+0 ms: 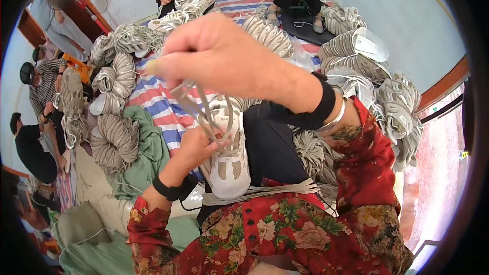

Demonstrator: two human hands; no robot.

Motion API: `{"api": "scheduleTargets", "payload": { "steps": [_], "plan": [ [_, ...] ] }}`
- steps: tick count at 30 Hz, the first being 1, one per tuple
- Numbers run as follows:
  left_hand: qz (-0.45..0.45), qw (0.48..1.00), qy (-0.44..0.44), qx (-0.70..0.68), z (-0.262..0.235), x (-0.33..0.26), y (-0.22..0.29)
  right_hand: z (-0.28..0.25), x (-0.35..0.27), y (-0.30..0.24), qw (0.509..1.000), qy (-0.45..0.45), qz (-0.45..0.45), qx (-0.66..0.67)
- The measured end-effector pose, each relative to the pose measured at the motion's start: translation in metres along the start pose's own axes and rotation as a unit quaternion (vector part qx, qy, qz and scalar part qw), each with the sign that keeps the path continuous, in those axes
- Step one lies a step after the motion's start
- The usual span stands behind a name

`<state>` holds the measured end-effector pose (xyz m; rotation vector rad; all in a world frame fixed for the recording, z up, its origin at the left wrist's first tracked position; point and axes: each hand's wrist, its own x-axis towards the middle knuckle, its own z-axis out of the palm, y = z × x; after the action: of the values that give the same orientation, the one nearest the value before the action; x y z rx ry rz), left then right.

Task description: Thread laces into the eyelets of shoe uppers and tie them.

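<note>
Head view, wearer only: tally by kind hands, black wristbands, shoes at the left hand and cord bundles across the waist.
Hands: 2 (left hand, right hand)
Black wristbands: 2 (left wristband, right wristband)
Shoe at the left hand: 1
Cord bundle across the waist: 1
Total: 6

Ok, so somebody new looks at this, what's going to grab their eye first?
Probably the raised right-hand grip, large in the upper middle, with laces looping just below it above a beige-and-white shoe. Next, likely the red floral shirt filling the lower middle. Beyond that, bundled shoe piles line the left and right sides of a red, white and blue striped sheet.
</note>
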<state>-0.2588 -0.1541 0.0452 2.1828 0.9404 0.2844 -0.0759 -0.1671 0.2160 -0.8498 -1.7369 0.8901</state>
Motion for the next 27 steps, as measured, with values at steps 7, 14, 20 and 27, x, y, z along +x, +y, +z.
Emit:
{"api": "scheduleTargets", "payload": {
  "steps": [7, 14, 20, 27],
  "plan": [
    [0.08, 0.991, -0.1, 0.023, -0.006, -0.005, 0.012, 0.05, 0.016, -0.001, 0.995, -0.004, -0.092, 0.034],
    [-0.104, 0.962, 0.116, -0.226, -0.001, -0.029, -0.038, 0.015, -0.007, -0.005, 0.994, -0.004, -0.069, -0.08],
    [-0.128, 0.623, 0.326, -0.699, -0.092, -0.053, -0.114, -0.112, -0.104, 0.015, 0.92, 0.096, 0.342, -0.162],
    [-0.247, 0.837, 0.442, -0.208, -0.289, -0.248, -0.349, -0.307, -0.344, 0.085, 0.703, 0.24, 0.401, -0.537]
  ]
}}
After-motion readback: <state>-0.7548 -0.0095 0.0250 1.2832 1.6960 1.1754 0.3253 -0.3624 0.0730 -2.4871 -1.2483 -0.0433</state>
